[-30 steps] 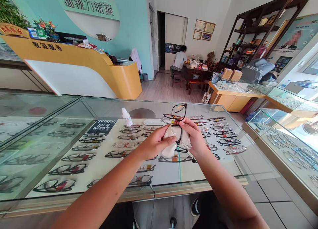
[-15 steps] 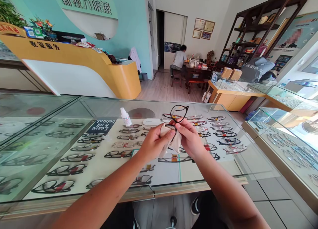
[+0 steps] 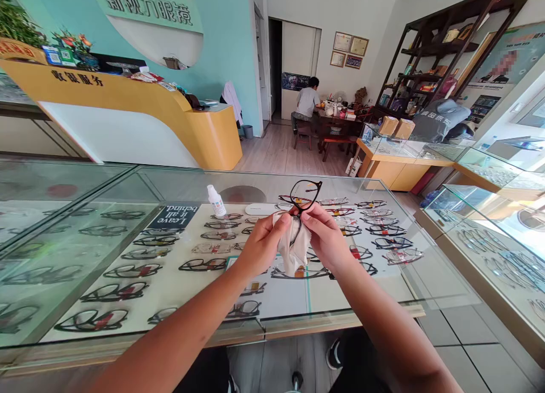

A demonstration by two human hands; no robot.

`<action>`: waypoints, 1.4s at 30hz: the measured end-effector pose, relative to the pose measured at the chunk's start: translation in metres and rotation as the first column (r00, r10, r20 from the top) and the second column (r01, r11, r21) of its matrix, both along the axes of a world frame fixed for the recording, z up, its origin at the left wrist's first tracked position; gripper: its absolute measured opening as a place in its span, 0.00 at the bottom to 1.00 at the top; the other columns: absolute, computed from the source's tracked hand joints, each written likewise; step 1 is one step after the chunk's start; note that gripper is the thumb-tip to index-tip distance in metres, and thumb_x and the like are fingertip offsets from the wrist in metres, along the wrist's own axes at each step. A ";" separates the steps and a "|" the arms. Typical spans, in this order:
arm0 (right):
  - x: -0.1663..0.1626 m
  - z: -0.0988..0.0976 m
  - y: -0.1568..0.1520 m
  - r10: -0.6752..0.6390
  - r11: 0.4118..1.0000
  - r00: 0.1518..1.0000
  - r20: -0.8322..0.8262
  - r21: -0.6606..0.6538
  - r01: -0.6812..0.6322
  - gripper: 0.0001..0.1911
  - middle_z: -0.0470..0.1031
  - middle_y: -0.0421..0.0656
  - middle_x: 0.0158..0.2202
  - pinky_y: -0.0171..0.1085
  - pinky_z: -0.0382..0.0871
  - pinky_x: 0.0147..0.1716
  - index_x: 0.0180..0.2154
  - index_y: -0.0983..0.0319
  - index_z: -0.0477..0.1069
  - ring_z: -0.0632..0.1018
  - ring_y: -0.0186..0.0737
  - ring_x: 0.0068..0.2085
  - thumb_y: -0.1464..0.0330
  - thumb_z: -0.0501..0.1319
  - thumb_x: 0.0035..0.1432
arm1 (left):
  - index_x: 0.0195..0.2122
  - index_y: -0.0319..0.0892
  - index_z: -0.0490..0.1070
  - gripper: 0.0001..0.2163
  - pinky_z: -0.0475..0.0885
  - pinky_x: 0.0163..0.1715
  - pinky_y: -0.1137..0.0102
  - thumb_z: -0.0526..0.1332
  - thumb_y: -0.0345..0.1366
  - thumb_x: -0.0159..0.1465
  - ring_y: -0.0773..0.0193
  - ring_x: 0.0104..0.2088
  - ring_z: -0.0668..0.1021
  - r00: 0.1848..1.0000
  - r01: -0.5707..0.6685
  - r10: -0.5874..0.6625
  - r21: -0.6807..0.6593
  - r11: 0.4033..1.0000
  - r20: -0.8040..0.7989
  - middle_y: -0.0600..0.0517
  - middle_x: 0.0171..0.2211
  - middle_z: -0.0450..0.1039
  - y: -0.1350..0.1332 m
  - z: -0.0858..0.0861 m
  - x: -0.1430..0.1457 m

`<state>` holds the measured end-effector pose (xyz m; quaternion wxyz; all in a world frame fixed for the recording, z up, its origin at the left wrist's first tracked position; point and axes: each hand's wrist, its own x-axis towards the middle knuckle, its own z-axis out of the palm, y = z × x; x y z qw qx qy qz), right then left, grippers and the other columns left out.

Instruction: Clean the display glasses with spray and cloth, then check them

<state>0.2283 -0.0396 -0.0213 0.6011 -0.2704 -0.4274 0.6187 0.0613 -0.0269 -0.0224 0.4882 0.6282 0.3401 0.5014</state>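
Observation:
A pair of black-framed eyeglasses [image 3: 305, 195] is held up above the glass counter, one lens raised and the other lower, in front of a pale beige cloth [image 3: 293, 251]. My right hand [image 3: 327, 237] pinches the frame near its middle. On the other side, my left hand [image 3: 260, 241] is closed on the cloth, thumb on top, by the lower lens. Folds of cloth hang down between both hands. My fingertips partly hide the lower frame. A white spray bottle [image 3: 216, 202] stands on the counter, left of my hands.
Rows of eyeglasses [image 3: 385, 230] lie inside the glass display case [image 3: 340, 319] beneath my hands. Another display case [image 3: 502, 251] stands at right. Beyond are a yellow reception counter [image 3: 217, 137] and a person [image 3: 305, 104] seated at a table.
My left thumb and the cloth have shifted on the lower lens; more of its dark rim now shows against the cloth. The eyeglasses have tilted slightly and moved a little left.

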 end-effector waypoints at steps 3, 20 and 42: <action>0.000 -0.001 0.001 -0.013 1.000 1.000 -0.004 -0.001 0.013 0.15 0.84 0.39 0.40 0.37 0.72 0.45 0.36 0.52 0.82 0.80 0.42 0.43 0.53 0.82 0.54 | 0.28 0.43 0.70 0.32 0.67 0.33 0.68 0.65 0.70 0.68 0.64 0.29 0.67 0.999 0.022 -0.022 -0.003 1.000 0.033 0.54 0.26 0.68 0.001 -0.003 0.000; 0.002 -0.003 0.001 -0.038 0.995 0.997 0.071 0.100 0.031 0.13 0.82 0.40 0.45 0.37 0.71 0.46 0.37 0.53 0.82 0.77 0.40 0.43 0.54 0.80 0.59 | 0.41 0.39 0.78 0.28 0.68 0.33 0.72 0.82 0.57 0.55 0.66 0.32 0.71 0.959 0.257 -0.219 -0.221 0.941 0.181 0.55 0.31 0.73 0.013 -0.015 -0.004; 0.002 0.000 0.003 -0.074 0.997 0.997 -0.006 -0.017 0.074 0.18 0.81 0.37 0.37 0.36 0.71 0.43 0.36 0.55 0.82 0.77 0.38 0.39 0.54 0.84 0.52 | 0.39 0.42 0.79 0.29 0.73 0.41 0.66 0.68 0.68 0.67 0.60 0.35 0.75 0.990 0.138 -0.140 -0.124 0.983 -0.007 0.53 0.30 0.75 0.015 -0.020 -0.007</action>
